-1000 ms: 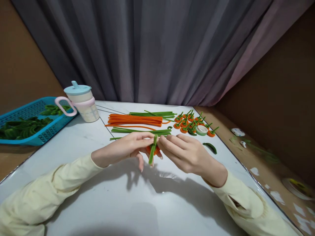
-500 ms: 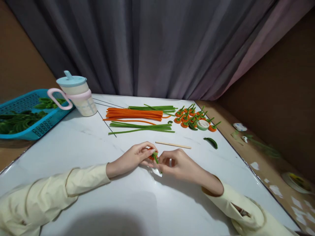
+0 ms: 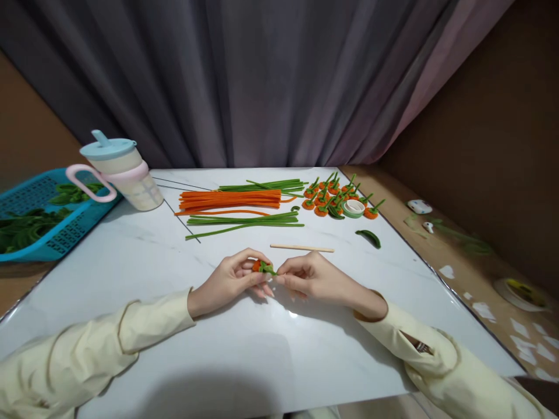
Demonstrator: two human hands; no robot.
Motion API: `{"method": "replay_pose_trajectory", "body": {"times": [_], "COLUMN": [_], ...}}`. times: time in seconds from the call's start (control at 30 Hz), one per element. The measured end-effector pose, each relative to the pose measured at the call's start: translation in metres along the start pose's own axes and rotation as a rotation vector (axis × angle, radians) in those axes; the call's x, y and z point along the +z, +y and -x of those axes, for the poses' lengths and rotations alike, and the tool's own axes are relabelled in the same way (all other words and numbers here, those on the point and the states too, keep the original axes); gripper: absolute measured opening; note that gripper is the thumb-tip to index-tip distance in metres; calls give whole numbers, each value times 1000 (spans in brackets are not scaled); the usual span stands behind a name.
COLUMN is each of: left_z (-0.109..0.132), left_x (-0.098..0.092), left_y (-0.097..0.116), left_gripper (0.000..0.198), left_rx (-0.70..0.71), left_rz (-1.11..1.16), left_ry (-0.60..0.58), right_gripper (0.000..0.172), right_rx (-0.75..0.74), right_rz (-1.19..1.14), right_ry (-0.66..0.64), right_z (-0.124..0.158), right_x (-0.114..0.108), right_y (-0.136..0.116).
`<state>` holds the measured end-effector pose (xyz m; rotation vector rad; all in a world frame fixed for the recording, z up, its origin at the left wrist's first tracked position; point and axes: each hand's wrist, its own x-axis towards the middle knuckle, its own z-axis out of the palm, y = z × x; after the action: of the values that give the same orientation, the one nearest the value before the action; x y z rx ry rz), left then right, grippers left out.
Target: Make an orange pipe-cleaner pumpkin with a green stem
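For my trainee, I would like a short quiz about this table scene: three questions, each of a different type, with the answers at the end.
1. True or false: the wooden stick lies on the table, outside both hands.
2. Choose one. The lid of the cup is: A) pink, B) light blue, C) orange.
3. Fill the gap: the orange piece is held in the ____ hand.

Key: 1 true; 2 B; 3 left hand.
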<state>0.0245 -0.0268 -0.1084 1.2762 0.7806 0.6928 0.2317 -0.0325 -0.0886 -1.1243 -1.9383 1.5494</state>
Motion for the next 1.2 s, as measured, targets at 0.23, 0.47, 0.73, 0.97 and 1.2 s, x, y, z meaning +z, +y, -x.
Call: {"method": "replay_pose_trajectory", "body": {"times": [0.23, 0.47, 0.73, 0.97, 1.2], "left_z": [2, 0, -1, 1, 0], "left_x": [0, 1, 1, -2, -6], "left_y": [-4, -3, -5, -9, -11], "left_gripper": [28, 29, 28, 23, 22], "left_rx": [56, 38, 101, 136, 212], "left_rz": [23, 21, -5, -45, -116], "left_ry": [8, -23, -33, -30, -59], "right_gripper": [25, 22, 24, 24, 19], "right_rx": [-50, -135, -248, -202, -306], "right_rz": [19, 102, 127, 276, 970], "right_ry": [52, 71, 104, 411, 533], "right_z": [-1, -5, -3, -4, -17], "right_x": [-9, -15, -13, -19, -32], "right_y": [1, 9, 9, 17, 41]}}
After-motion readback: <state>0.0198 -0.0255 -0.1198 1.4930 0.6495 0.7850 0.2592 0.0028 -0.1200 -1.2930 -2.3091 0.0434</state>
